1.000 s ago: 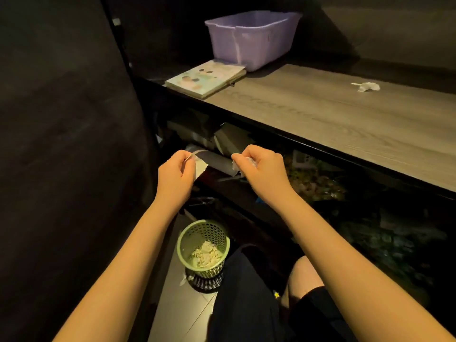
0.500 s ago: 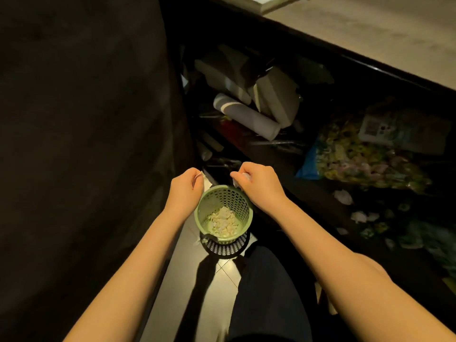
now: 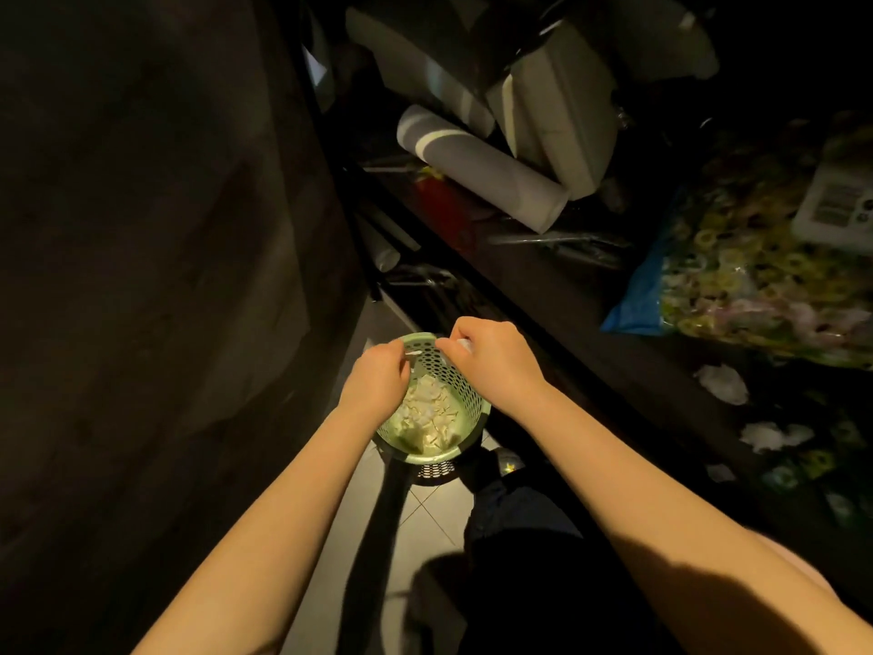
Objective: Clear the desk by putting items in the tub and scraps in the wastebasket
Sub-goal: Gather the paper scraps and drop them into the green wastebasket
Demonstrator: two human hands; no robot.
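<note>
A small green mesh wastebasket (image 3: 465,406) stands on the tiled floor, partly filled with pale paper scraps (image 3: 427,413). My left hand (image 3: 375,380) hovers over its left rim, fingers curled, pinching a small white scrap (image 3: 415,354). My right hand (image 3: 491,354) is over the far right rim with fingers curled round another white scrap (image 3: 462,343), mostly hidden by the hand. The desk top and the tub are out of view.
Under the desk lie a rolled grey tube (image 3: 482,170), grey boxes (image 3: 552,111), a bag of coloured rings (image 3: 765,276) and crumpled white paper (image 3: 723,382) on the dark floor. A dark panel (image 3: 141,276) closes the left side. My knee (image 3: 519,560) is just below the basket.
My view dropped from the desk top to the floor. Both hands came down from desk-edge height to directly over the wastebasket, each still holding its scrap.
</note>
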